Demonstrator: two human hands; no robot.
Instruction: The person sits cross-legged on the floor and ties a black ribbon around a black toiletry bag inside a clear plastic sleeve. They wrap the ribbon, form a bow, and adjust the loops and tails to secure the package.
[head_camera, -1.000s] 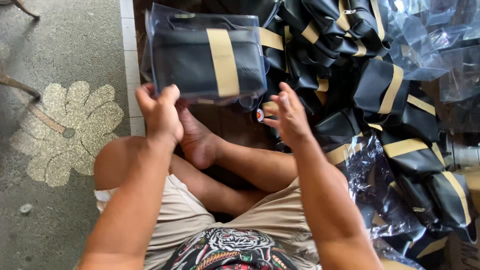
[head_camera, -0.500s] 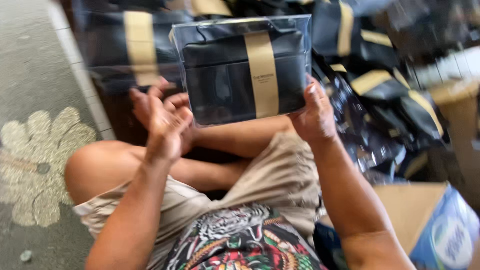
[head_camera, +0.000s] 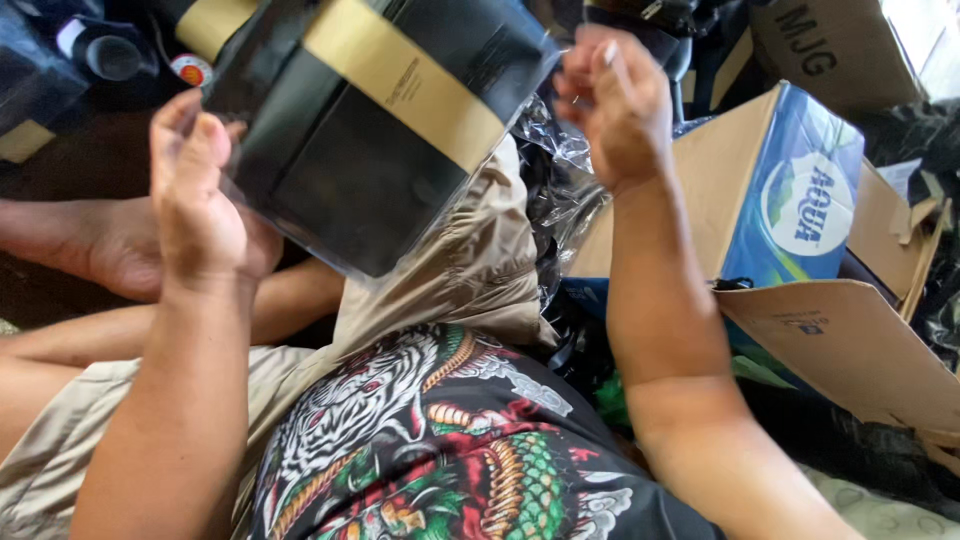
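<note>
Since half a second ago the view has swung to the person's right: the black pouch with a tan band (head_camera: 370, 130), in its clear wrapper, now sits tilted at the upper left instead of upright in the middle, and the right hand has come off its edge. Nearest the camera, a printed tiger shirt (head_camera: 430, 440) and beige shorts (head_camera: 470, 270) fill the lower middle, with both forearms rising from the bottom edge. The left hand (head_camera: 200, 200) is raised with its back to the camera, thumb and fingers closed on the wrapper's left edge, carrying the pouch above the lap. The right hand (head_camera: 615, 100) is lifted beside the pouch's upper right corner, apart from it, fingers loosely curled and pinched toward the thumb; whether they hold anything cannot be told. Crinkled clear plastic (head_camera: 560, 190) lies between the shorts and the right forearm. Just right of that arm stands an open cardboard box with a blue printed side (head_camera: 770, 190), its flaps spread. Farther off, more dark packed goods (head_camera: 60, 60) crowd the upper left.
</note>
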